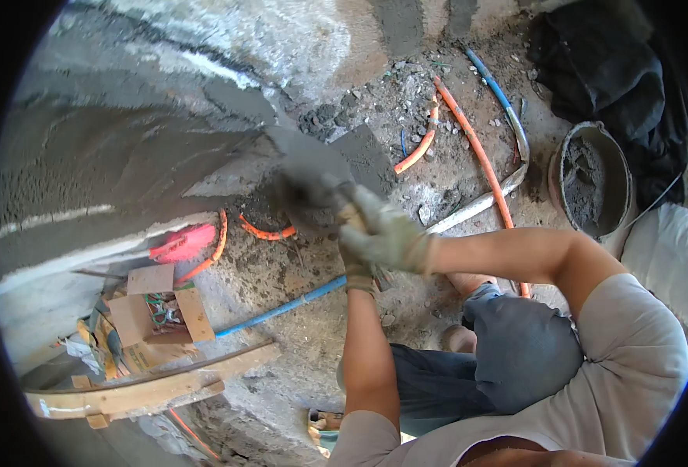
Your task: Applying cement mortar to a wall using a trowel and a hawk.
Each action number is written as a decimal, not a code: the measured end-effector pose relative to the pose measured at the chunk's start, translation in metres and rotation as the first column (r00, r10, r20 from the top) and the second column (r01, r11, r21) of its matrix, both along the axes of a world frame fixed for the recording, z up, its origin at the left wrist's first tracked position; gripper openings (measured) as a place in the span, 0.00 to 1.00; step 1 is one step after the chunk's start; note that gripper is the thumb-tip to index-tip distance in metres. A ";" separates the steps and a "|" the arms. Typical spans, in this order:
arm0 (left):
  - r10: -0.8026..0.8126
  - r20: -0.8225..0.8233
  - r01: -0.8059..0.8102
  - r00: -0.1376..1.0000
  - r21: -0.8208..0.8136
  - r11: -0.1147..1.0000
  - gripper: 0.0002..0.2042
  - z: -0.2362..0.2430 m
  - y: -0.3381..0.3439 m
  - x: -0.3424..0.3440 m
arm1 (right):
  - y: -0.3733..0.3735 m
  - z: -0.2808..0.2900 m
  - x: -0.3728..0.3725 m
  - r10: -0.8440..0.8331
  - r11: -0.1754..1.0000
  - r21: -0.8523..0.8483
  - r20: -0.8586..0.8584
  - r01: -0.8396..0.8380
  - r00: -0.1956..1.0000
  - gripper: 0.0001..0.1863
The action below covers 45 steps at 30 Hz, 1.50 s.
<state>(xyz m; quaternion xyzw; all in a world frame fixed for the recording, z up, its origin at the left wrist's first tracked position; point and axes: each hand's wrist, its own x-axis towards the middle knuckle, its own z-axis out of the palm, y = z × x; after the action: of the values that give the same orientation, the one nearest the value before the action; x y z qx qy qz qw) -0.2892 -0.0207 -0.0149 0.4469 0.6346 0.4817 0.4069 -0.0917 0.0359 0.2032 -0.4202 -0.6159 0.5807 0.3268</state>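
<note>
1. Our right hand (pixel 390 236) closes around the handle of a blurred grey tool (pixel 310 166); our left hand (pixel 356 263) sits right against it, partly hidden, so we cannot tell its hold.
2. We see the tool's head just ahead-left of the grip, near the mortar-coated surface (pixel 118 159).
3. Right of the grip stands a mortar bucket (pixel 556 183); nearer left, an open carton (pixel 129 319).

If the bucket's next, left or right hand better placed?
Right, probably: the right hand is closer to the bucket; the left hand sits farther left. Both look busy at the blurred tool.
</note>
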 end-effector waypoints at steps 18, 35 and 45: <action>0.000 -0.258 -0.023 0.966 -0.086 0.996 0.04 0.095 0.010 0.144 | 0.057 -0.017 0.163 -0.297 0.483 0.736 0.647 -0.474 0.702 0.20; 0.359 0.255 -0.215 0.898 -0.459 0.862 0.04 0.147 0.027 0.142 | 0.023 -0.009 0.129 -0.060 0.623 -0.717 -0.441 -0.312 0.896 0.27; 0.382 0.082 -0.295 0.921 -0.494 0.818 0.05 0.183 0.028 0.142 | -0.021 -0.082 0.135 -0.321 0.621 -0.727 -0.577 -0.293 0.752 0.29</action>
<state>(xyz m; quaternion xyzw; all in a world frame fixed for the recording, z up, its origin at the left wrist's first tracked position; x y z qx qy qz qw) -0.1472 0.0077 0.1679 0.1691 0.7633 0.4147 0.4657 0.0429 0.0151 0.1210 -0.2909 -0.1389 0.8945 0.3099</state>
